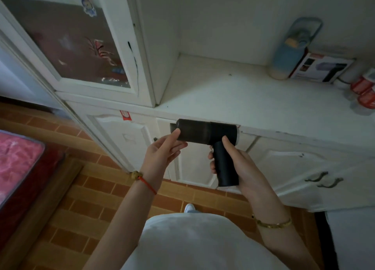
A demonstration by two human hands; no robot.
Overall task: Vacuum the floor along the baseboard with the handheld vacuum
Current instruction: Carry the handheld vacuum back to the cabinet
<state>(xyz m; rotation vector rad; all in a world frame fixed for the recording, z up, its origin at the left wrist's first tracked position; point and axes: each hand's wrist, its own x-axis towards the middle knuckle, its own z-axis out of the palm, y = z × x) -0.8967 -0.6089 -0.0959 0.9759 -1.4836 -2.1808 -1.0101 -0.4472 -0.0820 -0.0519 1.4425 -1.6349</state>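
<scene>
So the black pistol-shaped handheld vacuum (205, 132) isn't down at the orange brick-pattern floor (81, 198), it's up in the air in front of the white wooden cabinet counter (233, 95), barrel lying sideways with the nozzle pointing left. The right hand (237, 164) grips the handle, fingers curled around it and thumb running up the near side. The left hand (162, 150) holds the nozzle end of the barrel, thumb on the near face and the other fingers close together underneath. Far right on the counter there's 1 tall blue plastic bottle (292, 52) just beside a white-and-red cardboard box (322, 67).
</scene>
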